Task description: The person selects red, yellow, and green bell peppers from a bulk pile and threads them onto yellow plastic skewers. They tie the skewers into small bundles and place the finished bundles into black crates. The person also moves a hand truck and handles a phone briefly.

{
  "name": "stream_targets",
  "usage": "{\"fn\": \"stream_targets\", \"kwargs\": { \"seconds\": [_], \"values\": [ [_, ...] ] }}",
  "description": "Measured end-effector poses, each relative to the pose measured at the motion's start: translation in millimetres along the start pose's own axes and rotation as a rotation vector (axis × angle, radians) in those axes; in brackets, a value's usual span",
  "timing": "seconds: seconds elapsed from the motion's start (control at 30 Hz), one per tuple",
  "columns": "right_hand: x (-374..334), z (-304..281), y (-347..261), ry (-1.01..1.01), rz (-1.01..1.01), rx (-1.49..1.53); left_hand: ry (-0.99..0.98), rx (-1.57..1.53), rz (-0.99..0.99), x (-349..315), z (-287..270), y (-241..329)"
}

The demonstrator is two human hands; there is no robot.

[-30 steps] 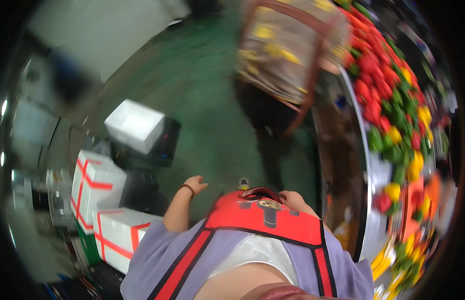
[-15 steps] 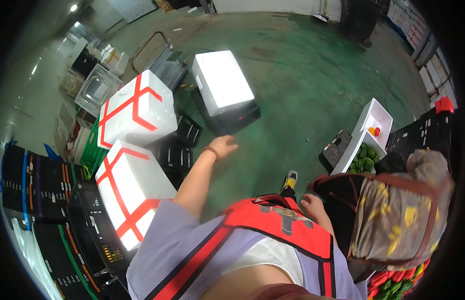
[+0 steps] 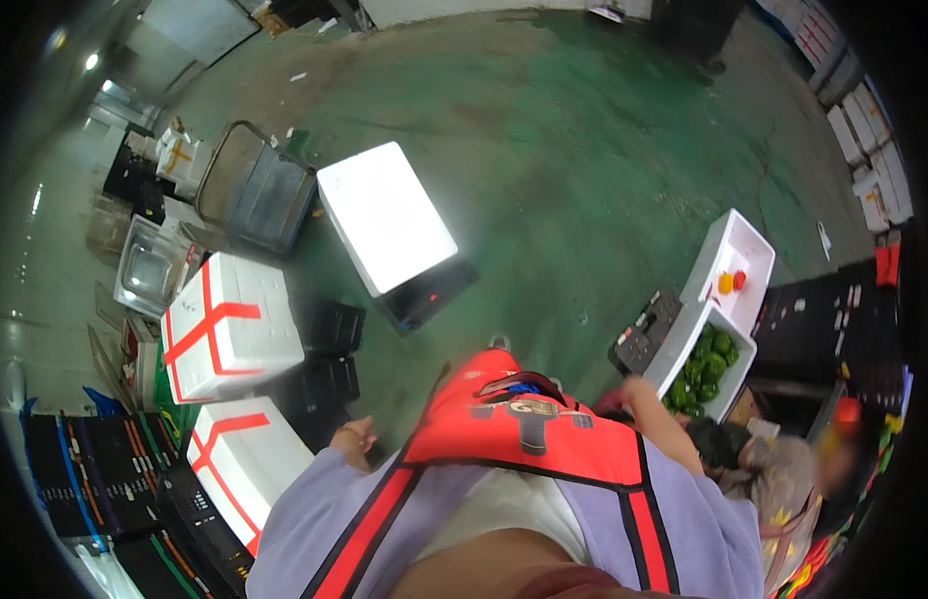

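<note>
My left hand (image 3: 356,439) hangs low beside the taped white foam box (image 3: 246,454), its fingers loosely bent and nothing seen in them. On the other side, my right hand (image 3: 635,391) is beside a white foam box of green bell peppers (image 3: 705,369); its fingers are mostly hidden. Just beyond those peppers, another white foam box (image 3: 748,245) holds red and yellow peppers (image 3: 731,282). Ahead to the left, a closed white foam box (image 3: 384,215) rests on a dark base (image 3: 434,295) with a small red light. My red apron (image 3: 524,429) covers my front.
Another taped foam box (image 3: 234,324) stands at left beside black crates (image 3: 329,329). A flat trolley (image 3: 254,190) is behind it. Stacked dark crates (image 3: 94,469) line the left edge. A co-worker in a patterned garment (image 3: 783,479) bends at the right. Green floor (image 3: 544,170) spreads ahead.
My view has shifted. My left arm has drawn back toward my body, and its fingers have bent. My right hand has risen beside the green peppers. The co-worker has moved lower and nearer the right edge.
</note>
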State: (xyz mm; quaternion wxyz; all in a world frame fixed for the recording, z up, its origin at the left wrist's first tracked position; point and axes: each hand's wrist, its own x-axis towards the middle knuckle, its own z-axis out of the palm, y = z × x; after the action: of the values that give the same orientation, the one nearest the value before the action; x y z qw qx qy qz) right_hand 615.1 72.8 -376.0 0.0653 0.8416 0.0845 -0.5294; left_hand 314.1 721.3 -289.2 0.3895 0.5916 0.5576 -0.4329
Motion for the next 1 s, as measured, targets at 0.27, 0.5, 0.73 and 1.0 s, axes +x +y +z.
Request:
{"fn": "stream_targets", "kwargs": {
  "seconds": [0.27,0.5,0.73,1.0],
  "values": [
    [90,-35,63,0.030,0.146,0.427,0.299,-0.628,-0.100,58,-100,203],
    [163,-233,-25,0.371,-0.051,0.978,0.458,-0.023,0.748,101,-230,509],
    [283,-427,-33,0.408,-0.234,0.977,0.434,-0.435,0.841,89,-270,677],
    [447,-621,87,0.326,-0.828,-0.448,0.069,-0.478,0.322,209,-121,577]
  ]
}}
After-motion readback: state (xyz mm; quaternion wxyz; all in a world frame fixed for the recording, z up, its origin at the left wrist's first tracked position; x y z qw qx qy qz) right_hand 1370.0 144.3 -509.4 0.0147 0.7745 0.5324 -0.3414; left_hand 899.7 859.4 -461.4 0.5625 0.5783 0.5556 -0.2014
